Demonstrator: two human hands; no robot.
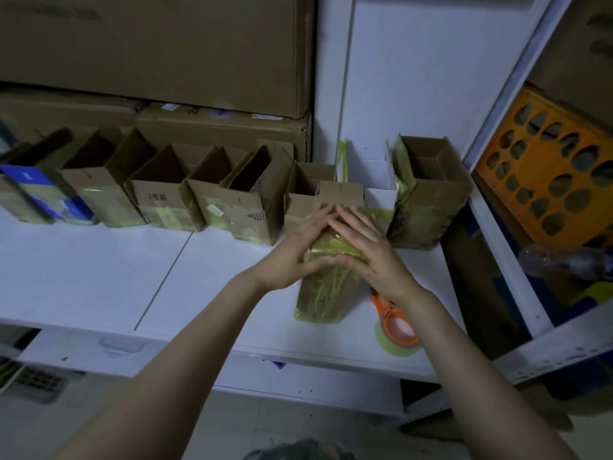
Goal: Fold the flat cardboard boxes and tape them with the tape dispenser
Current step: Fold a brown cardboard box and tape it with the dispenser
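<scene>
My left hand (292, 247) and right hand (368, 247) press flat, fingers straight, gripping nothing, on a taped box (323, 293) lying on the shelf (99, 277). The dispenser (396, 323) lies just beside it. Folded boxes (159, 200) line the back; this one looks nearly finished.

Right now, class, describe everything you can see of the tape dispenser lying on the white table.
The tape dispenser is orange plastic, carrying a roll of yellowish see-through tape. It lies on the white table near its front edge, just right of the taped cardboard box. The right forearm hides part of it. No hand holds it.
</scene>
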